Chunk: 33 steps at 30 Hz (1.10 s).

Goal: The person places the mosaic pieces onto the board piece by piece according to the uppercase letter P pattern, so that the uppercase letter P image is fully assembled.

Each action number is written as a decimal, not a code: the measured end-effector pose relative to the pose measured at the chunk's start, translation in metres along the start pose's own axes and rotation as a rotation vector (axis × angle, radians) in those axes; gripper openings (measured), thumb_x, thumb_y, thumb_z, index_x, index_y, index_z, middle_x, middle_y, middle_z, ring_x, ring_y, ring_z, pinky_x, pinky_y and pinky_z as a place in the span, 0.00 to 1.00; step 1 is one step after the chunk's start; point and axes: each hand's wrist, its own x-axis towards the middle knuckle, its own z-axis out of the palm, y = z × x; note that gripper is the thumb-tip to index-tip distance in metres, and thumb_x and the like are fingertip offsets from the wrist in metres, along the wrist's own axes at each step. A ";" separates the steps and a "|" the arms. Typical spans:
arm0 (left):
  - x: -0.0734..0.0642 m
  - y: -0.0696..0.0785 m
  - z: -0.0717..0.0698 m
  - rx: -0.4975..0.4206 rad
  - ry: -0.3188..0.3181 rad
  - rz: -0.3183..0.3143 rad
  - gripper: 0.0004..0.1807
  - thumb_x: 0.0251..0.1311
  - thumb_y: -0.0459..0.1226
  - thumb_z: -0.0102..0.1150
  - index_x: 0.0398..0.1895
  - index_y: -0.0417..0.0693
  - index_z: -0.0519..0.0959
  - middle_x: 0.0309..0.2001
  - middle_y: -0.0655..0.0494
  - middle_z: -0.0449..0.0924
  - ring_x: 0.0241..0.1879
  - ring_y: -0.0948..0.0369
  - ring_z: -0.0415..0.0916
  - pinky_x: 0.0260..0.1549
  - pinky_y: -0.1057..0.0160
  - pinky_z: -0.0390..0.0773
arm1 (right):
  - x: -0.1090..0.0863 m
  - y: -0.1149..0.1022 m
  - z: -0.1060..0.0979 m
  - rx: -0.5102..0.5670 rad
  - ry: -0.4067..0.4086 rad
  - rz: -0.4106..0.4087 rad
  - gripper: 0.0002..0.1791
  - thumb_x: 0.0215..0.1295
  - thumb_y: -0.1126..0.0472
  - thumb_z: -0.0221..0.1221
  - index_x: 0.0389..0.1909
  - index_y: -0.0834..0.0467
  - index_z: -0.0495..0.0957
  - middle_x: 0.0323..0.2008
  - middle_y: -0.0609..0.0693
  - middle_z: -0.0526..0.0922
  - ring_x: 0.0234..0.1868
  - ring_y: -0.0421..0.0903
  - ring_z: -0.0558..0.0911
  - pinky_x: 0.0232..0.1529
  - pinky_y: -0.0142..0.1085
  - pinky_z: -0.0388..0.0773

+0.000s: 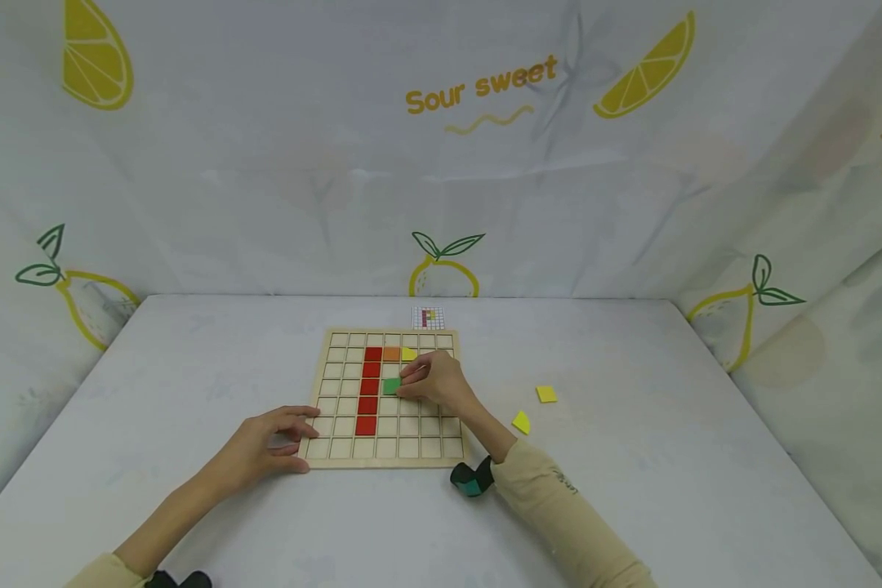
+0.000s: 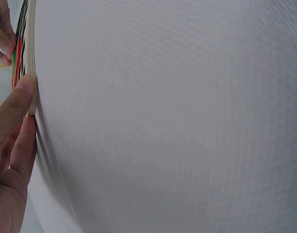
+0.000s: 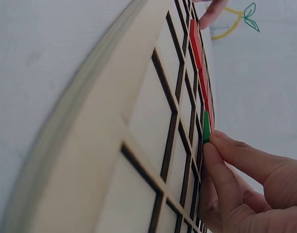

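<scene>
A wooden grid board [image 1: 331, 448] lies on the table. Several red square tiles [image 1: 367, 404] form a column on it, with an orange tile [image 1: 391, 354] and a partly hidden yellow tile [image 1: 407, 354] beside the column's top. My right hand [image 1: 434, 380] is over the board and pinches a green tile [image 3: 206, 127] between thumb and finger, right of the red column. Whether the green tile sits in its cell, I cannot tell. My left hand [image 1: 260, 441] rests at the board's left edge, fingertips on the frame and thumb at the near left corner.
Right of the board lie a yellow square tile [image 1: 546, 394] and a yellow tile with a curved side [image 1: 521, 422]. A small printed pattern card [image 1: 428, 318] sits behind the board's far edge. A lemon-printed cloth [image 1: 301, 163] hangs behind the table.
</scene>
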 end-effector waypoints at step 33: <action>0.000 0.001 -0.001 -0.013 0.000 0.018 0.18 0.43 0.32 0.74 0.40 0.43 0.81 0.59 0.40 0.73 0.43 0.56 0.75 0.42 0.65 0.83 | -0.009 0.000 -0.020 0.252 -0.056 0.033 0.14 0.54 0.72 0.67 0.42 0.69 0.80 0.35 0.57 0.84 0.34 0.43 0.83 0.39 0.33 0.84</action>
